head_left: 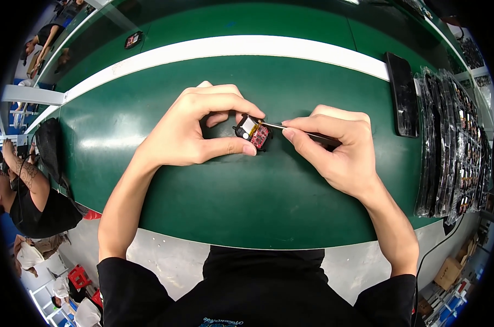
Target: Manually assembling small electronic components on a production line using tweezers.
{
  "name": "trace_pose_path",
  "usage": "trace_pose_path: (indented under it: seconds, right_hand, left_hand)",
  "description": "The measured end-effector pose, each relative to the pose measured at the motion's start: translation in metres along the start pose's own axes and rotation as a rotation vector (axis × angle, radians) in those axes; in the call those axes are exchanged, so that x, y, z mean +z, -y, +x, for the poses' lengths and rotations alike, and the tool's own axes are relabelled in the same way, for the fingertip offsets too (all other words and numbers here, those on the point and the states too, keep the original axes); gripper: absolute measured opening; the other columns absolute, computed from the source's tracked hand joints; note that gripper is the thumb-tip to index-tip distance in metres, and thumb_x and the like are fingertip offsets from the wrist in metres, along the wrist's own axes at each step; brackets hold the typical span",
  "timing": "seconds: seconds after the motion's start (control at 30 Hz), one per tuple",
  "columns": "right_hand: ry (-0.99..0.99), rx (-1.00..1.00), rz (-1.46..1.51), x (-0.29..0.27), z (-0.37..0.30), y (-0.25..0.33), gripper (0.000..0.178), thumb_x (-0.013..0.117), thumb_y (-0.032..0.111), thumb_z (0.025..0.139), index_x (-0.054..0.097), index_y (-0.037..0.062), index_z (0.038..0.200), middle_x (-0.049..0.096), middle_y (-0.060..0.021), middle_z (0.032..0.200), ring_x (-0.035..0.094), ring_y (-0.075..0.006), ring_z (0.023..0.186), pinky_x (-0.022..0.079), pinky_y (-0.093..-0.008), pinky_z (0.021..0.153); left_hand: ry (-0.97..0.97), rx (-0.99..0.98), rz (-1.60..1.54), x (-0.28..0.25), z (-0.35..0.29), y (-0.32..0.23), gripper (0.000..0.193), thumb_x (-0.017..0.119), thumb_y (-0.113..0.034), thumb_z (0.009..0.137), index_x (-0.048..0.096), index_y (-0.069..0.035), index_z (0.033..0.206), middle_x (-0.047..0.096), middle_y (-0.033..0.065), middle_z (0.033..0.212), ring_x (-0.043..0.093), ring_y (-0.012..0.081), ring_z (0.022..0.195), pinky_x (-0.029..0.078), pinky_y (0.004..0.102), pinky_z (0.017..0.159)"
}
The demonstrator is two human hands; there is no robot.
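Observation:
Between the thumb and fingers of my left hand is a small black electronic device, its inside showing. A red circuit board, a silvery block and a bit of yellow are visible in it. My right hand pinches a pair of thin metal tweezers. Their tip reaches the device's upper right edge, by the yellow part. Whether the tip grips anything is too small to tell. Both hands are over the green table mat.
At the right stand stacked clear plastic trays holding small parts. A black flat phone-like slab lies beside them. Beyond a white rail rests another small device. Other people sit at the left, near a black bag.

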State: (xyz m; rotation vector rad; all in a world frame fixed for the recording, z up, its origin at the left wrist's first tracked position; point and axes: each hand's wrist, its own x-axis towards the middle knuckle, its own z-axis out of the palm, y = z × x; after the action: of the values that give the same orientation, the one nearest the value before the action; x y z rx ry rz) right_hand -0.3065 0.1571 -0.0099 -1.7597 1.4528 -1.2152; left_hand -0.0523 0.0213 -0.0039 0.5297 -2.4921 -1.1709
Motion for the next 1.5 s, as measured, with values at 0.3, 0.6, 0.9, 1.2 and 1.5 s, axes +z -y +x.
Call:
trace_pose_path:
  seconds: [0.3, 0.6, 0.9, 1.2, 1.5]
  right_hand:
    - [0.016, -0.054, -0.005, 0.0016, 0.0002, -0.0017, 0.007, 0.083, -0.002, 0.092, 0.085, -0.0023, 0.099, 0.067, -0.0067, 0.069, 0.059, -0.0121, 0.055, 0.042, -0.0303, 0.05]
    - [-0.003, -0.05, -0.011, 0.005, -0.0028, -0.0023, 0.012, 0.086, -0.003, 0.091, 0.087, -0.001, 0.102, 0.067, -0.0039, 0.069, 0.055, -0.0074, 0.057, 0.037, -0.0283, 0.051]
    - [0.006, -0.036, -0.016, 0.0032, -0.0022, -0.0023, 0.013, 0.086, -0.003, 0.091, 0.088, -0.0007, 0.104, 0.066, -0.0037, 0.068, 0.054, -0.0069, 0.057, 0.035, -0.0283, 0.051]
    - [0.001, -0.066, -0.039, 0.0043, -0.004, -0.0013, 0.008, 0.083, -0.001, 0.093, 0.084, -0.0012, 0.1, 0.067, -0.0064, 0.07, 0.06, -0.013, 0.054, 0.043, -0.031, 0.05]
    - [-0.003, -0.046, -0.049, 0.0029, -0.0047, 0.0005, 0.006, 0.082, -0.001, 0.092, 0.084, 0.0008, 0.097, 0.068, -0.0066, 0.07, 0.061, -0.0138, 0.053, 0.043, -0.0311, 0.048]
  left_hand:
    - [0.007, 0.005, 0.016, 0.0003, -0.0005, -0.0006, 0.053, 0.102, -0.019, 0.071, 0.086, -0.011, 0.121, 0.072, -0.0018, 0.093, 0.046, 0.0135, 0.071, 0.036, 0.0322, 0.077]
    - [-0.015, 0.043, 0.051, 0.0038, -0.0013, -0.002, 0.044, 0.1, -0.019, 0.075, 0.086, -0.01, 0.116, 0.075, -0.0006, 0.095, 0.05, 0.0144, 0.072, 0.035, 0.0321, 0.075]
    - [-0.032, 0.067, 0.057, 0.0053, -0.0006, -0.0025, 0.04, 0.098, -0.019, 0.076, 0.085, -0.01, 0.113, 0.077, 0.0002, 0.095, 0.049, 0.0137, 0.071, 0.034, 0.0324, 0.073]
    - [-0.028, 0.069, 0.056, 0.0059, 0.0006, -0.0009, 0.04, 0.098, -0.019, 0.077, 0.085, -0.01, 0.113, 0.077, 0.0003, 0.095, 0.051, 0.0138, 0.071, 0.033, 0.0325, 0.074]
    - [-0.014, 0.065, 0.091, 0.0037, 0.0016, -0.0046, 0.039, 0.098, -0.019, 0.077, 0.085, -0.01, 0.113, 0.076, 0.0009, 0.094, 0.051, 0.0142, 0.072, 0.033, 0.0336, 0.074]
